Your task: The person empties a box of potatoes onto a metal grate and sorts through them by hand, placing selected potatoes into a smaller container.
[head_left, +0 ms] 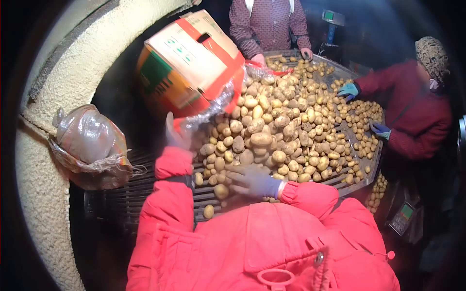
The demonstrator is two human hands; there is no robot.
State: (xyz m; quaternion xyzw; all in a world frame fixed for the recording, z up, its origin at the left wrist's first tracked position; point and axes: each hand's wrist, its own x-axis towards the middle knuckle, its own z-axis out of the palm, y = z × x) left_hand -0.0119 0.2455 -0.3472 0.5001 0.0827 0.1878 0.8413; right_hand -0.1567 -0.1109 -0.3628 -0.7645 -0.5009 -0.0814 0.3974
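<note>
Right hand [252, 180], gloved, lies flat with fingers spread on the near edge of the potatoes [272, 126]; it grips nothing. Left hand [175, 133], also gloved, is raised against the crumpled plastic liner [213, 104] at the mouth of a cardboard box [189, 63]; whether it grasps cannot be told. The box is tilted mouth-down over the left of the heap. The potatoes are piled across a slatted tabletop [206, 196], and one potato [208, 211] lies apart at the near edge. A tied sack [90, 145] rests on the ledge at left. A co-worker in blue gloves [348, 89] stands at right, and a second co-worker [269, 22] at the far end.
</note>
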